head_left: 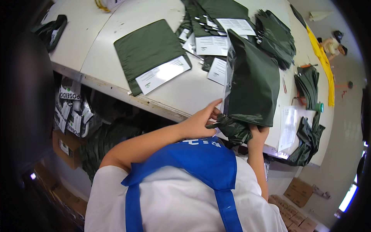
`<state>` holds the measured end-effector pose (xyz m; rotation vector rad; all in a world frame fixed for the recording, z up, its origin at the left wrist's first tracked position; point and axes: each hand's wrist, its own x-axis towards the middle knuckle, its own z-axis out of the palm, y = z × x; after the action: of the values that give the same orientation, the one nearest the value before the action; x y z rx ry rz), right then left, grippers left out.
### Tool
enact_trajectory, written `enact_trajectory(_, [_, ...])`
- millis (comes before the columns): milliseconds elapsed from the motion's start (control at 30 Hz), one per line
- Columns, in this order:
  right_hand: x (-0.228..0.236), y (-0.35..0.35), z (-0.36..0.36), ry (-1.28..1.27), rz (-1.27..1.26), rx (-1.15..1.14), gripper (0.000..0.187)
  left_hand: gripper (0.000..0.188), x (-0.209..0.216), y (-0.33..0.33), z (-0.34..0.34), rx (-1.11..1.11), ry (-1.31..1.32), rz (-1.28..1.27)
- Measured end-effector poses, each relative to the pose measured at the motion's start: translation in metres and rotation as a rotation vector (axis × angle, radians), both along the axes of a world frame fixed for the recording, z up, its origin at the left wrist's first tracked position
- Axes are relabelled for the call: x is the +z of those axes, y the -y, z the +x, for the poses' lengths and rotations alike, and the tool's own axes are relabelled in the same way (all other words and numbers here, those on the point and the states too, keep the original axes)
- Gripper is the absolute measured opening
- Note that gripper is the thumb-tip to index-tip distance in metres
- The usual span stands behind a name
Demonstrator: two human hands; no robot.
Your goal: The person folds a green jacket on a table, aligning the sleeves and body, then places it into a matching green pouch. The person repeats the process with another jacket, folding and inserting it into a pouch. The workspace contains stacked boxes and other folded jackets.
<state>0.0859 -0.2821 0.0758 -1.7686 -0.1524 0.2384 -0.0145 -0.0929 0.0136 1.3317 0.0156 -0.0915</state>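
A dark green fabric pouch [253,83], with a strip of clear plastic along its left side, lies in front of me at the table's near edge. Its lower end is bunched into loose, glossy dark folds. My left hand [205,119] is at the left of these folds, its fingers curled around them and the index finger reaching along the plastic strip. At the lower right corner, my right hand [258,136] grips the pouch, with most of its fingers hidden by the material. Left of it, a flat green pouch [152,52] carries a white printed card [162,74].
Several green pouches with white cards [211,45] are heaped at the far side. A bundle of glossy green pouches [275,38] lies at the far right. More green pieces [307,87] and a white sheet [288,127] occupy the right end. Under the table stands a cardboard box [66,149].
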Motion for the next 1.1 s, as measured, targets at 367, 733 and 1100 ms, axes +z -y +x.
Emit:
enact_trajectory(367, [-0.064, 0.045, 0.039, 0.322, -1.162, 0.138, 0.033, 0.088, -0.069, 0.063, 0.081, -0.106, -0.437, -0.216])
enact_trajectory(733, [-0.094, 0.058, 0.065, 0.284, -0.479, 0.138, 0.02, 0.064, -0.052, 0.044, 0.077, -0.107, -0.593, -0.571])
enact_trajectory(1100, [-0.146, 0.025, 0.05, 0.865, -0.905, 0.268, 0.042, 0.095, -0.051, 0.056, 0.07, -0.263, -0.428, -0.202])
